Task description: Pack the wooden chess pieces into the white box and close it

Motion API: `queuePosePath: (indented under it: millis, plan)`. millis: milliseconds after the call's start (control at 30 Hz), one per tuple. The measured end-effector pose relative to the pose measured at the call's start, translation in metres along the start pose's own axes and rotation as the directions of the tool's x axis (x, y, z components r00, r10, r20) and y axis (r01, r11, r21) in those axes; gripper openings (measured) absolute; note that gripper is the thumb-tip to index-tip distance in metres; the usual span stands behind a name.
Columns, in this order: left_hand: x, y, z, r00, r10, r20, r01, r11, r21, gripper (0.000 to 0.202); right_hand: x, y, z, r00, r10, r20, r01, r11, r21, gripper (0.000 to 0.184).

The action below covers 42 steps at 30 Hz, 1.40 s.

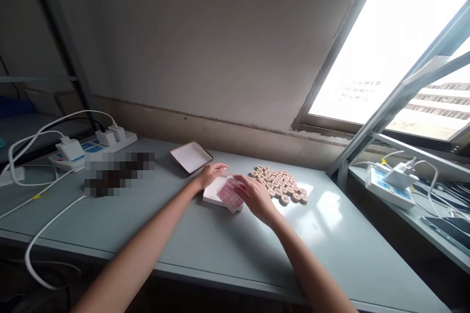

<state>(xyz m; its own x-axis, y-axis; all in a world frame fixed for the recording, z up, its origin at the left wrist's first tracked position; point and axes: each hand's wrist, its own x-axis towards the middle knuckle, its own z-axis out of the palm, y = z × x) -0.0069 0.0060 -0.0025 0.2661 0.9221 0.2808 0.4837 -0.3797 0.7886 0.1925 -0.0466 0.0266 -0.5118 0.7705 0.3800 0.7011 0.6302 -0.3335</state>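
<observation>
Starting from the left, we see a white power strip (123,144) with chargers and cables toward the back left corner of the counter (176,230). Nearer the middle of the back edge sits a shallow tray (191,157), perhaps a lid, white inside. Just in front of it our left hand (212,176) lies over the far left corner of the white box (212,195), fingers stretched out flat. The red-patterned sheet (230,195) lies across the box's right part, one corner drooping over its near edge. Our right hand (257,198) bends over the sheet's right side; we cannot tell whether its fingertips pinch it or only rest there. Farther right, round wooden pieces (284,188) marked with characters cluster just beside that hand, between it and the counter's right edge. To handle the sheet well, we would probably steady the box with the left hand, work the thin sheet gently to avoid tearing, and keep the right wrist clear of the pieces.
</observation>
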Motion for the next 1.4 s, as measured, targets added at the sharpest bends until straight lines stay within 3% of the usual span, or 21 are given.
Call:
queuePosePath:
  millis: [100,200,333,500,633,767,933,1133,1400]
  plan:
    - [-0.001,0.010,0.009,0.991,0.040,0.129,-0.037,0.999,-0.024,0.047,0.000,-0.001,0.020,0.993,-0.095,0.067,0.102,0.989,-0.109,0.027]
    - [0.000,0.011,0.013,0.981,0.055,0.188,-0.046,0.997,-0.054,0.050,-0.001,0.007,0.025,0.988,-0.131,0.086,0.140,0.985,-0.106,0.034]
    - [-0.001,0.005,0.014,0.969,0.040,0.242,0.001,0.986,-0.169,0.055,0.001,0.014,0.023,0.995,-0.049,0.081,0.060,0.988,-0.142,0.044]
    - [-0.003,0.002,0.012,0.939,0.124,0.319,-0.072,0.983,-0.170,0.105,0.000,0.016,0.025,0.994,0.000,0.108,0.013,0.993,-0.121,0.051]
    - [-0.001,0.001,0.010,0.920,0.146,0.363,-0.109,0.987,-0.119,0.102,-0.003,0.016,0.024,0.994,-0.059,0.095,0.067,0.994,-0.085,0.047]
    - [0.002,0.001,0.011,0.921,0.109,0.375,-0.071,0.991,-0.114,0.101,-0.003,0.015,0.025,0.992,-0.042,0.116,0.057,0.990,-0.132,0.044]
    - [0.000,0.004,0.010,0.917,0.088,0.390,-0.049,0.993,-0.108,0.097,-0.003,0.015,0.026,0.997,-0.052,0.060,0.061,0.984,-0.166,0.043]
    - [-0.002,0.001,0.011,0.941,0.102,0.324,-0.073,0.992,-0.102,0.090,-0.002,0.013,0.023,0.992,-0.014,0.125,0.044,0.970,-0.238,0.015]
    - [-0.005,-0.005,0.007,0.942,0.114,0.316,-0.082,0.990,-0.111,0.083,-0.001,0.015,0.025,0.988,-0.020,0.152,0.052,0.976,-0.209,0.021]
